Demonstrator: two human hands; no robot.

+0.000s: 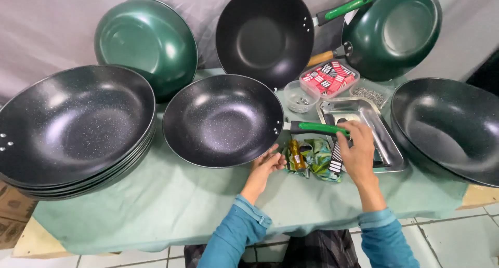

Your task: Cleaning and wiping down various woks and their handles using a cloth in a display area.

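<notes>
Speckled matt wok (223, 120), glossy green plastic handle (318, 128), shiny metal tray (390, 143).

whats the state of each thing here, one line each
middle wok: upright on the table, green handle attached, empty
left hand: open, fingertips at the wok's rim
right hand: closed on the green handle
stacked woks: nested, no handles
metal tray: partly under the right hand

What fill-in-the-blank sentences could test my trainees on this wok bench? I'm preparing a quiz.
1. The right hand grips the wok's ____ handle.
2. The left hand touches the rim of the ____ wok.
3. The metal tray lies under the ____ hand.

Missing words: green; middle; right
</notes>
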